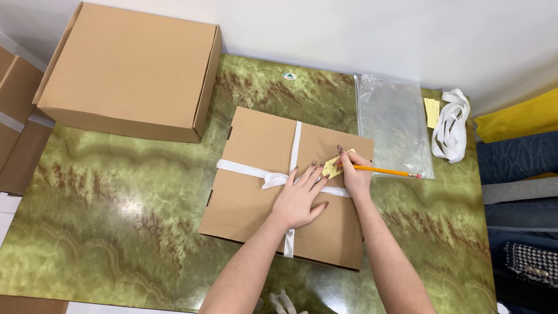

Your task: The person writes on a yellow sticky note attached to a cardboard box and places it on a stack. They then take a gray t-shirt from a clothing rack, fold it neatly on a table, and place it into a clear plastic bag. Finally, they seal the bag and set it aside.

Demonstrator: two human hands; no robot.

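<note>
A closed flat cardboard box (261,186), tied with white ribbon (256,170), lies mid-table. The left hand (299,197) rests spread open on it; the right hand (354,174) pinches a yellow pencil (386,171) over a yellow note (336,164).

Flat brown cardboard box (256,192) at table centre, tied crosswise with white ribbon (244,169); small yellow tag (333,167) at its 2 o'clock corner, yellow pencil (383,170) tip on tag

This looks like a small packing or gift-wrapping station. Cardboard boxes (131,72) sit on a green marbled surface (116,215), alongside a clear zip bag (392,122) and spare white ribbon (452,127). More flattened cartons (14,116) stack at the side.
</note>
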